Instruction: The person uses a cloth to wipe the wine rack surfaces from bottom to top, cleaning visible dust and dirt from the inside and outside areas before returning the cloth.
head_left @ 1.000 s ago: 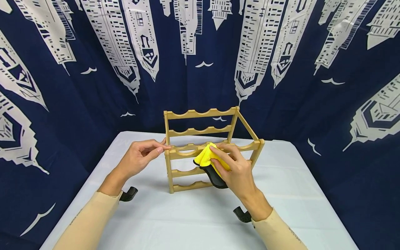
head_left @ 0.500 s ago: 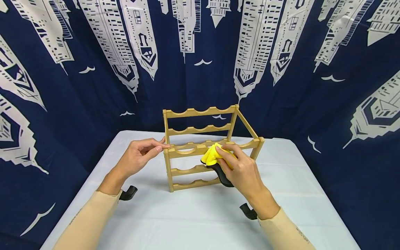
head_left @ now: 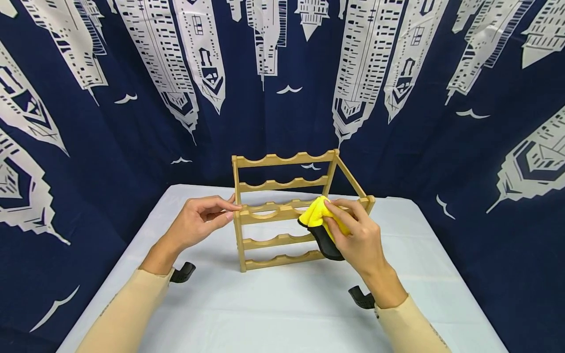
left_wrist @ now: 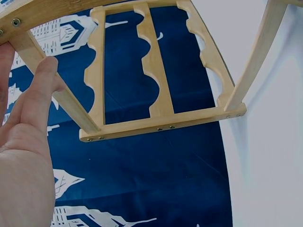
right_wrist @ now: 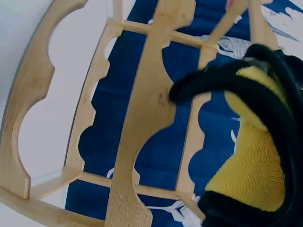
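A light wooden wine rack (head_left: 282, 239) with scalloped rails stands on the table. At its left front post, my left hand (head_left: 194, 223) holds the frame, the index finger along the middle rail and another fingertip behind the post. The left wrist view shows that hand (left_wrist: 26, 123) beside the rack's side bar (left_wrist: 71, 106). My right hand (head_left: 359, 240) pinches a yellow cloth (head_left: 315, 212) with a black underside and edging over the right part of the front middle rail. In the right wrist view, the folded cloth (right_wrist: 251, 170) hides the right hand.
A white cloth covers the table (head_left: 265, 314). Behind it hangs a dark blue curtain (head_left: 273, 122) with white buildings and birds. Black wrist mounts (head_left: 362, 297) show below both wrists.
My right hand has slid the yellow cloth rightward along the front rail, from near its middle toward the right end. The left hand and the rack stay in place.
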A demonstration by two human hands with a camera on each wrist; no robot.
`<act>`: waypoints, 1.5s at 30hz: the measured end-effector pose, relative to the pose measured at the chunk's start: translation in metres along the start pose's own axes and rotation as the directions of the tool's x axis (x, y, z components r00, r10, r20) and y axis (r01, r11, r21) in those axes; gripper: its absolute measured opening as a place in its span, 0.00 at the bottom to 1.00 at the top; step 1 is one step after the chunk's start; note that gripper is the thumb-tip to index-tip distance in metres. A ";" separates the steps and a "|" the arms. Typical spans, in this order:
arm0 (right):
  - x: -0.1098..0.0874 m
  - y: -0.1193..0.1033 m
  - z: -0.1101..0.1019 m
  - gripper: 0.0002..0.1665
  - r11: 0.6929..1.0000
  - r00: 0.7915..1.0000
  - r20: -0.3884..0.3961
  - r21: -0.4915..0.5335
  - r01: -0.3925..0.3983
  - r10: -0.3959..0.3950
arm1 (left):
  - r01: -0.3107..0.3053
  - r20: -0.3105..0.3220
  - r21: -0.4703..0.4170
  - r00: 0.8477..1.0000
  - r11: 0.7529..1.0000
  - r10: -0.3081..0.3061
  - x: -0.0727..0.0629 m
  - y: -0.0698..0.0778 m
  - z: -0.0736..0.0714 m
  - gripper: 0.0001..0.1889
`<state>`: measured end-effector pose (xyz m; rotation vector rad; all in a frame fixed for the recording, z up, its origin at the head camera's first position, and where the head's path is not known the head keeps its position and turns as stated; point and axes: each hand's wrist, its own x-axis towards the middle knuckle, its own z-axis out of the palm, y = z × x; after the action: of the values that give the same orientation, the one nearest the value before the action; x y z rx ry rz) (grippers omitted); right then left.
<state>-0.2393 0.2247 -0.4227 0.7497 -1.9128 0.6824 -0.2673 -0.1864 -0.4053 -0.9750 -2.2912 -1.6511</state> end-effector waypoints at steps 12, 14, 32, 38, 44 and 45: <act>-0.004 0.019 -0.021 0.18 0.972 0.971 0.041 0.000 -0.236 0.236 | 0.004 -0.037 0.007 0.999 1.000 -0.004 0.003 0.003 0.007 0.16; -0.007 0.022 -0.026 0.18 0.973 0.971 0.063 -0.033 -0.230 0.232 | 0.003 -0.039 0.016 0.999 1.000 -0.003 0.004 0.003 0.007 0.16; -0.010 0.050 -0.062 0.34 0.955 1.000 -0.001 -0.296 -0.022 0.023 | -0.018 -0.032 0.062 0.999 0.998 0.020 0.006 0.006 0.006 0.15; -0.017 0.058 -0.066 0.33 0.966 0.993 -0.059 -0.233 -0.111 0.100 | -0.007 -0.038 0.060 0.999 0.998 0.010 0.006 0.006 0.006 0.14; -0.022 0.061 -0.063 0.29 0.970 0.981 -0.113 -0.168 -0.173 0.155 | -0.003 -0.045 0.056 0.999 0.998 0.005 0.005 0.006 0.007 0.13; -0.023 0.061 -0.063 0.28 0.970 0.980 -0.117 -0.163 -0.179 0.161 | -0.002 -0.046 0.057 0.999 0.998 0.005 0.005 0.006 0.008 0.13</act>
<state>-0.2406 0.3152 -0.4266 0.4372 -1.9274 0.6369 -0.2659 -0.1764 -0.4012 -0.9183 -2.2917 -1.5804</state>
